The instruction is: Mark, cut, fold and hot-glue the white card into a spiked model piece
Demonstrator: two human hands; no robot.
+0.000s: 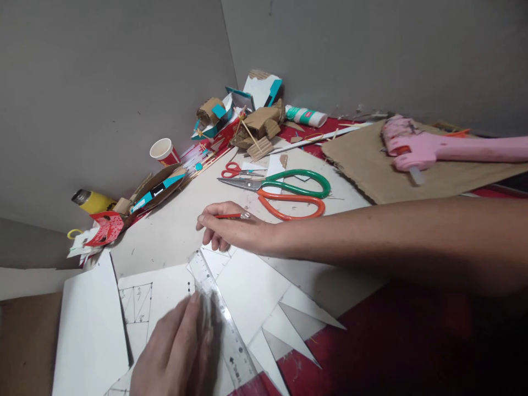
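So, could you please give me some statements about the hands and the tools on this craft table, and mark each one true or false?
1. The right hand holds a thin red pencil. True.
2. The left hand presses on a clear plastic ruler. True.
3. The big scissors with green and orange handles are in the left hand. False: they lie on the table, beyond the right hand.
4. The pink glue gun lies on the brown cardboard sheet. True.
5. The ruler lies on red cloth only. False: most of it lies on white paper with drawn lines.
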